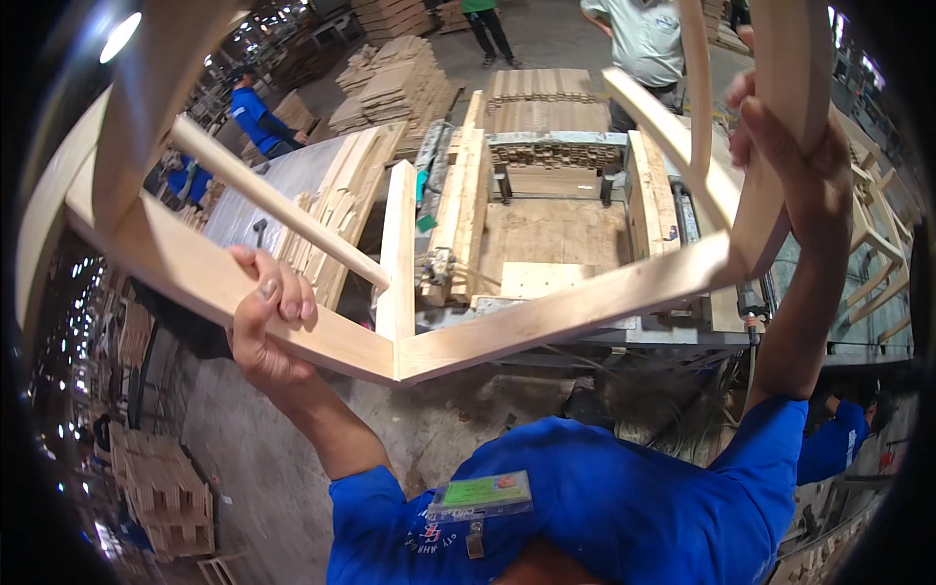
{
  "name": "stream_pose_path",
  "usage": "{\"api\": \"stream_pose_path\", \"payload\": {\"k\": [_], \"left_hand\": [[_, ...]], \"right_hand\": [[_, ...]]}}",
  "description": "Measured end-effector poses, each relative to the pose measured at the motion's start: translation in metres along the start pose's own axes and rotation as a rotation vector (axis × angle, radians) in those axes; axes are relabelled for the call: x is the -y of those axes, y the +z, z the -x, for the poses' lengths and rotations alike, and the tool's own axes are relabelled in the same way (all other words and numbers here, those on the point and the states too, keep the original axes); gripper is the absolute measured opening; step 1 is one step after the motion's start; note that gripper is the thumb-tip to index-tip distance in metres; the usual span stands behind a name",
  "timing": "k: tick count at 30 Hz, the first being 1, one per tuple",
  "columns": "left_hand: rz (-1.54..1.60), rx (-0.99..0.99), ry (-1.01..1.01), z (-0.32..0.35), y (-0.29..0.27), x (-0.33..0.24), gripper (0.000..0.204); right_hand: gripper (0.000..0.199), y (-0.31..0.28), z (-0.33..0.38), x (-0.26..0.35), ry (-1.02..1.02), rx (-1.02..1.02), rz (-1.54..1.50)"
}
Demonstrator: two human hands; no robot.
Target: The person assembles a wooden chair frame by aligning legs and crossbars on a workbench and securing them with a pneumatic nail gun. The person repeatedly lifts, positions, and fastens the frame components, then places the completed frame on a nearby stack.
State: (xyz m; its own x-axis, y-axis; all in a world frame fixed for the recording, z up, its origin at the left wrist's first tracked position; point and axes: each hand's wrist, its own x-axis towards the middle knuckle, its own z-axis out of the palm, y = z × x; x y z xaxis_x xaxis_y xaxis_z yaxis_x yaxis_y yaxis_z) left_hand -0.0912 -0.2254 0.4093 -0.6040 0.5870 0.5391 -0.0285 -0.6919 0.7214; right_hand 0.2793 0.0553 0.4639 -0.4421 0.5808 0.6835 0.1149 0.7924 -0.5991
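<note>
A pale wooden furniture frame (pixel 570 308) is raised before me, spanning most of the view. Two flat rails meet in a corner low in the middle, and a short upright post (pixel 396 249) stands at that corner. From the post a round rod (pixel 278 200) runs to the upper left. My left hand (pixel 270 320) is closed around the left rail, fingers curled over its top edge. On the far right, my right hand (pixel 795 161) grips a thick upright member of the same frame, partly hidden behind it.
Beyond the frame stands a work station with a wooden bed (pixel 556 234) between timber side beams. Stacked boards (pixel 400 86) lie behind it. Chair-like frames (pixel 877 249) stand at right. Several people are nearby, one in a pale shirt (pixel 645 44). A slatted wood stack (pixel 161 487) sits lower left.
</note>
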Motion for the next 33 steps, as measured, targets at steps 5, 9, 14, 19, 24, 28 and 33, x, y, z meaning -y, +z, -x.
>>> {"api": "stream_pose_path", "payload": {"k": [5, 9, 14, 19, 24, 28, 33], "left_hand": [[-0.248, 0.095, -0.231, -0.066, 0.039, 0.075, 0.046], [-0.376, 0.102, -0.387, -0.108, 0.054, 0.133, 0.04], [-0.352, 0.084, -0.52, -0.145, 0.049, 0.191, 0.034], [-0.402, 0.127, -0.679, -0.184, 0.023, 0.26, 0.035], [-0.479, 0.195, -0.786, -0.222, -0.017, 0.345, 0.019], [-0.539, 0.114, -0.868, -0.228, -0.048, 0.416, 0.018], [-0.872, 0.127, -0.811, -0.22, -0.095, 0.497, 0.032]], "right_hand": [[0.054, 0.013, 0.031, -0.104, 0.292, -0.164, -0.28], [0.036, 0.032, 0.031, -0.171, 0.373, -0.166, -0.359], [0.025, 0.048, 0.002, -0.211, 0.587, -0.08, -0.253], [0.029, 0.077, -0.016, -0.257, 0.7, -0.03, -0.335], [0.034, 0.113, -0.006, -0.329, 0.799, 0.028, -0.319], [0.032, 0.153, -0.011, -0.365, 0.944, 0.034, -0.271], [0.036, 0.204, -0.018, -0.421, 1.092, 0.151, 0.04]]}}
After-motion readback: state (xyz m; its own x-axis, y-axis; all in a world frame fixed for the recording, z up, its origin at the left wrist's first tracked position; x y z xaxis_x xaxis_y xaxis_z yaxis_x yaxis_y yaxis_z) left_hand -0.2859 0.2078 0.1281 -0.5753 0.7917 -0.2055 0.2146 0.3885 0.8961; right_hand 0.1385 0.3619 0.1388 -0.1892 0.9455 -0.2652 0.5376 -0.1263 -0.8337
